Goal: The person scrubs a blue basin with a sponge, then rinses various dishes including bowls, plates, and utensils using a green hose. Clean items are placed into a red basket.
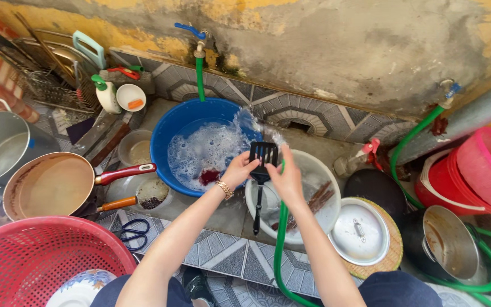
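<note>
You've got the black slotted spatula (261,170) at centre frame, both hands pinching its head — left hand (238,169), right hand (284,179) — seemingly under hose water, dripping into the white basin (325,165).

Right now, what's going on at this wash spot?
A person holds a black slotted spatula in both hands, the left hand and the right hand at its head, over a white basin. Water sprays from a green hose. A blue basin of suds sits behind, with pans and lids around.

home outdoor wash area, taps (199,35), basins (173,129), pans (52,185)
</note>
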